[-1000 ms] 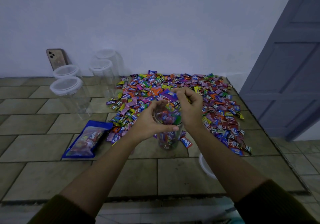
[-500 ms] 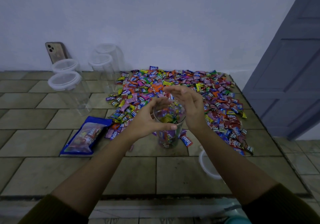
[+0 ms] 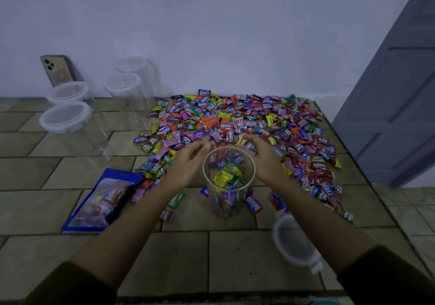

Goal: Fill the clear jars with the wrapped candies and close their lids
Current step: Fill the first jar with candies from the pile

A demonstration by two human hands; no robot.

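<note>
An open clear jar [image 3: 227, 201] stands on the tiled surface, partly filled with wrapped candies. My left hand [image 3: 188, 163] is just left of its rim and my right hand [image 3: 263, 161] just right of it, both with fingers stretched toward the big pile of wrapped candies [image 3: 235, 125] behind. Neither hand holds anything. The jar's white lid [image 3: 294, 243] lies under my right forearm.
Several lidded empty clear jars [image 3: 70, 125] stand at the back left, with a phone [image 3: 58, 70] leaning on the wall. A blue candy bag [image 3: 103, 201] lies left of the jar. The surface's edge and a grey door [image 3: 395, 106] are at the right.
My left hand has let go of the jar. My right hand dropped its candies into the jar, and both hands now reach past the rim toward the pile.
</note>
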